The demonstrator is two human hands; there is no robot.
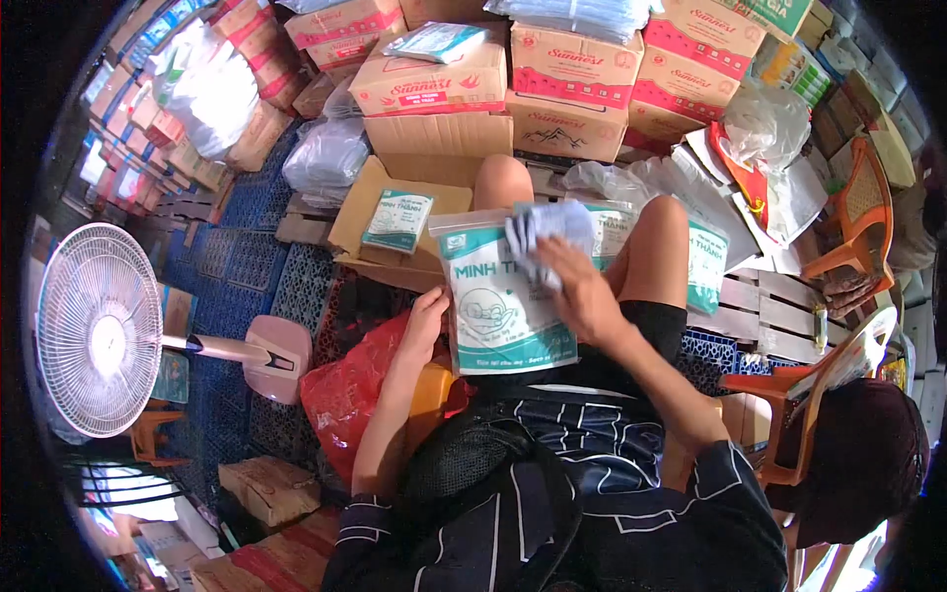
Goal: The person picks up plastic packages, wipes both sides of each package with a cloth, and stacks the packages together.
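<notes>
A flat zip-top plastic packet, white and teal with "Minh Thành" printed on it, lies on my lap. My left hand is closed on its left edge, the thumb near the front face. Over the packet's upper right, my right hand grips a crumpled pale blue-and-white cloth against or just above the printed face; contact is hard to tell. Beyond the packet, an open carton holds a similar packet. More such packets lie by my right knee, partly hidden by my leg.
Stacked "Sunnest" cartons stand ahead, one with a packet on top. A white fan is at the left, near a red plastic bag. Orange chairs and wooden slats are at the right.
</notes>
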